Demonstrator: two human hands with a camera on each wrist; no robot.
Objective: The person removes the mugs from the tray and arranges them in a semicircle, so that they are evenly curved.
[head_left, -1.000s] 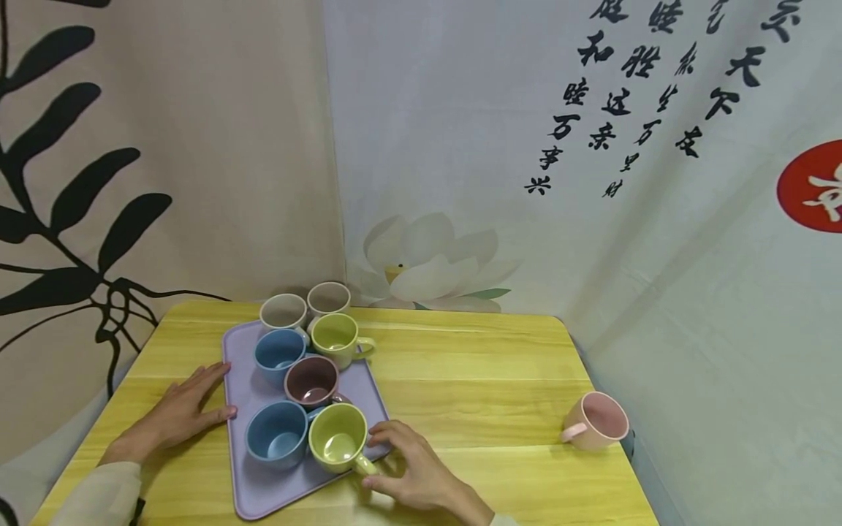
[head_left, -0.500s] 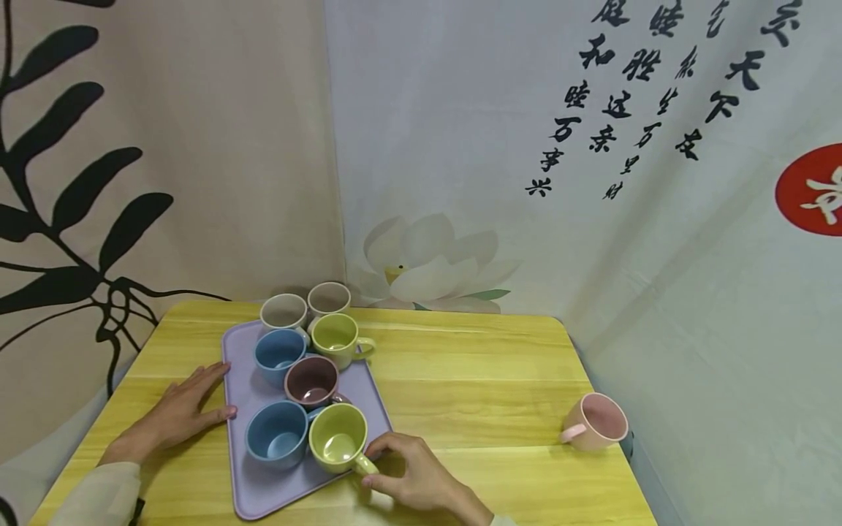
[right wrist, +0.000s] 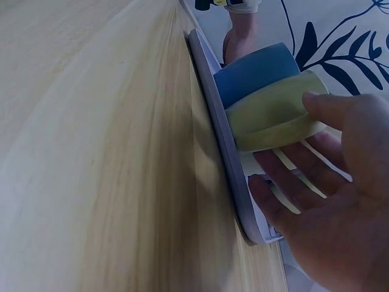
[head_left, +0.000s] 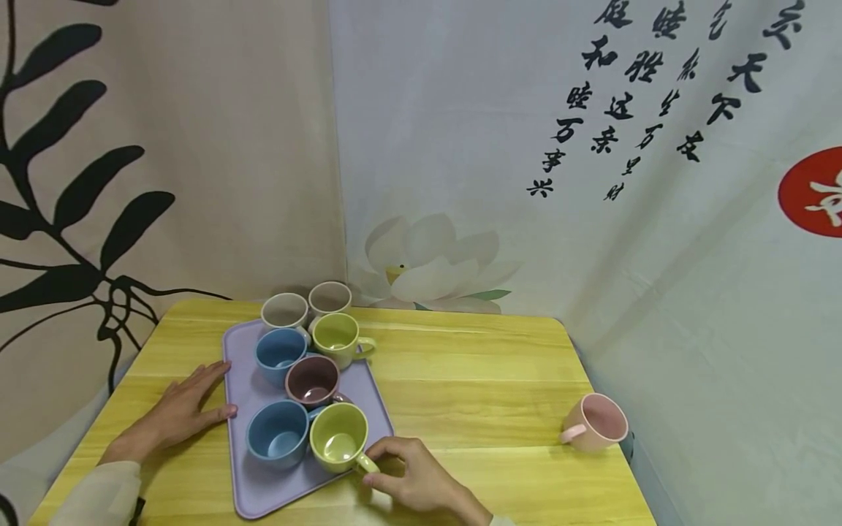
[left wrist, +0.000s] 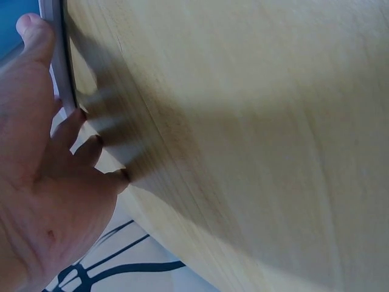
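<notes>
In the head view, my right hand (head_left: 417, 475) pinches the handle of the near yellow-green mug (head_left: 338, 431) between thumb and fingers. That mug stands upright at the right front of a lilac tray (head_left: 259, 497), its handle reaching past the rim. Beside it are a blue mug (head_left: 279, 436) and, behind, a plum mug (head_left: 313, 381). My left hand (head_left: 174, 420) touches the tray's left rim, fingers spread, thumb tip over the edge. The right wrist view shows my thumb on the yellow-green mug's handle (right wrist: 282, 131).
Farther back are another blue mug (head_left: 281, 352), a second yellow-green mug (head_left: 335, 340) and two pale grey mugs, one left (head_left: 284, 313), one right (head_left: 330, 298). A pink mug (head_left: 595, 421) stands near the right edge of the wooden table (head_left: 487, 394). Printed cloth (head_left: 447, 146) hangs behind.
My right hand's fingers have closed in on the near yellow-green mug's handle. The left hand, tray and mugs keep their places.
</notes>
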